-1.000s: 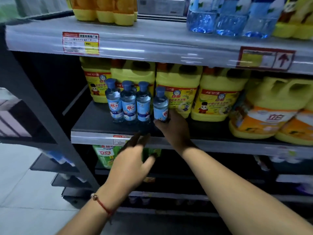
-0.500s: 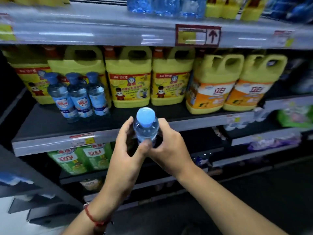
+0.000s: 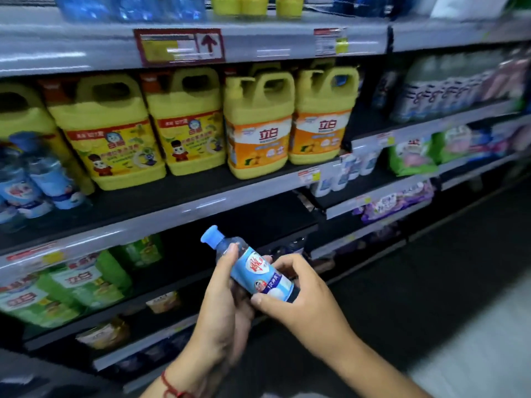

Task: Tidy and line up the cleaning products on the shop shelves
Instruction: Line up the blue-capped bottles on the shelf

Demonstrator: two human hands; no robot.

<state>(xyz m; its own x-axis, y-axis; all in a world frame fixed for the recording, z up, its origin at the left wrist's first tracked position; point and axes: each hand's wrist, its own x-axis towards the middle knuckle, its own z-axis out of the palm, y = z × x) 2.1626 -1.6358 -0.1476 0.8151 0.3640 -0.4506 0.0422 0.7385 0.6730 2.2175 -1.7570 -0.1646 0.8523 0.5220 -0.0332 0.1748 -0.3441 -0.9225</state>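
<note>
Two hands [image 3: 227, 300] [image 3: 298, 303] gripping one blue-capped bottle [image 3: 253, 268], four yellow jugs [image 3: 184, 122] behind

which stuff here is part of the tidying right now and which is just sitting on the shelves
In the job:
- small blue bottle, tilted, held off the shelf
- left hand and right hand, both gripping it
- matching blue bottles at the shelf's left end

Just sitting there:
- yellow jugs
- green packs on the shelf below
- purple packs on the right

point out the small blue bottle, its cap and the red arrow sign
small blue bottle [image 3: 260, 272], head view, on its label
cap [image 3: 211, 236], head view, on the blue top
red arrow sign [image 3: 209, 43], head view, on the arrow
</note>
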